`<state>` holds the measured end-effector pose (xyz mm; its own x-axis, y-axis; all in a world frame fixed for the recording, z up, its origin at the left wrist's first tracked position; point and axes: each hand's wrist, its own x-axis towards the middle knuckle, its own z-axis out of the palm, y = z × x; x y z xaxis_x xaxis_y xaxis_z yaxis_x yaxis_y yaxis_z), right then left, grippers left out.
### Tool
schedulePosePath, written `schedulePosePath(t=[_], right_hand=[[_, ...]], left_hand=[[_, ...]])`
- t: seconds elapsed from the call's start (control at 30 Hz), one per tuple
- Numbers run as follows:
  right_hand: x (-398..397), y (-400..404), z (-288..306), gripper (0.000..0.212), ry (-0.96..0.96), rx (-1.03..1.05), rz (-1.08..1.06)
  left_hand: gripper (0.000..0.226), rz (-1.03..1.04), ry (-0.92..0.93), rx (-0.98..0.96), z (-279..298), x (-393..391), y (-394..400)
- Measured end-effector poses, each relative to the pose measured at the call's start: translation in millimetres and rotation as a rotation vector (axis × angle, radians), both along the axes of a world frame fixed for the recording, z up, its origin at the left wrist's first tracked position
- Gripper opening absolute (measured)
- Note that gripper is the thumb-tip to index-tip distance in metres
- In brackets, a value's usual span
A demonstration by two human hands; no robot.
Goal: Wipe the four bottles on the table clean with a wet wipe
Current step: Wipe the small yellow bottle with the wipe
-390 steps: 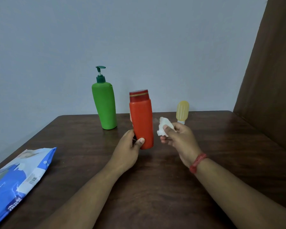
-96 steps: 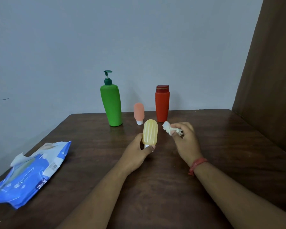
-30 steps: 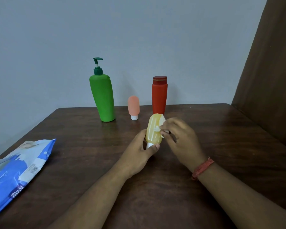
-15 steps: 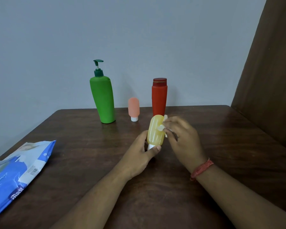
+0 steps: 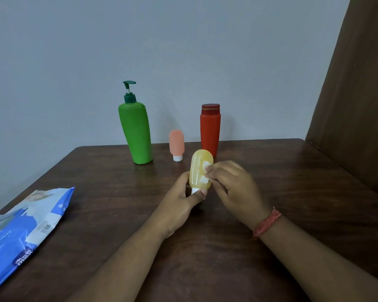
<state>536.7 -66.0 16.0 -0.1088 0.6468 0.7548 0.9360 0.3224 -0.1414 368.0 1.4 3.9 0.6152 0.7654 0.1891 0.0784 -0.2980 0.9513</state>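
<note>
A small yellow bottle (image 5: 199,168) stands cap-down above the table's middle, gripped at its white cap end by my left hand (image 5: 179,201). My right hand (image 5: 234,188) pinches a crumpled white wet wipe (image 5: 205,173) and presses it against the yellow bottle's right side. Behind them a green pump bottle (image 5: 136,136), a small pink bottle (image 5: 176,144) on its white cap and a red bottle (image 5: 210,129) stand in a row near the table's far edge.
A blue wet-wipe pack (image 5: 20,232) lies at the left edge of the dark wooden table (image 5: 292,192). A grey wall rises behind the table, and a brown wooden panel (image 5: 354,105) stands at the right.
Thirteen seconds ago my left hand held the red bottle; it now stands at the back. Over the last second the wipe has slid down the yellow bottle's side.
</note>
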Motion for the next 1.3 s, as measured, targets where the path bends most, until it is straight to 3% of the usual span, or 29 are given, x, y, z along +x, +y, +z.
schedulePosePath(t=[0.13,0.3,0.47,0.63,0.77,0.97,1.13,1.3], right_hand=[[5.3,1.0,5.6,0.034,0.184,-0.015,-0.119],[-8.5,-2.0,0.2,0.029,0.184,-0.045,-0.039],[-1.3,2.4,6.2,0.018,0.24,0.002,-0.11],[-9.4,0.3,1.1,0.014,0.101,-0.009,-0.1],[3.2,5.3,8.9,0.023,0.244,0.02,-0.182],[-6.4,-0.3,-0.2,0.017,0.127,-0.039,-0.011],[-1.9,1.7,5.0,0.011,0.215,0.026,-0.035],[-9.2,-1.0,-0.5,0.005,0.125,-0.027,0.058]], left_hand=[[0.032,-0.048,0.055,0.025,1.3,0.9,-1.0],[0.029,-0.018,-0.017,-0.004,-0.5,0.1,0.3],[0.031,-0.041,0.023,0.011,-0.4,1.4,0.4],[0.031,-0.024,-0.013,0.004,-0.9,0.9,1.2],[0.03,-0.071,0.043,0.011,1.1,1.6,-0.3],[0.037,-0.037,-0.117,-0.104,0.9,-1.9,1.8],[0.047,-0.076,-0.137,-0.155,0.1,-1.2,3.2],[0.049,-0.09,-0.21,-0.239,0.2,-1.6,4.6]])
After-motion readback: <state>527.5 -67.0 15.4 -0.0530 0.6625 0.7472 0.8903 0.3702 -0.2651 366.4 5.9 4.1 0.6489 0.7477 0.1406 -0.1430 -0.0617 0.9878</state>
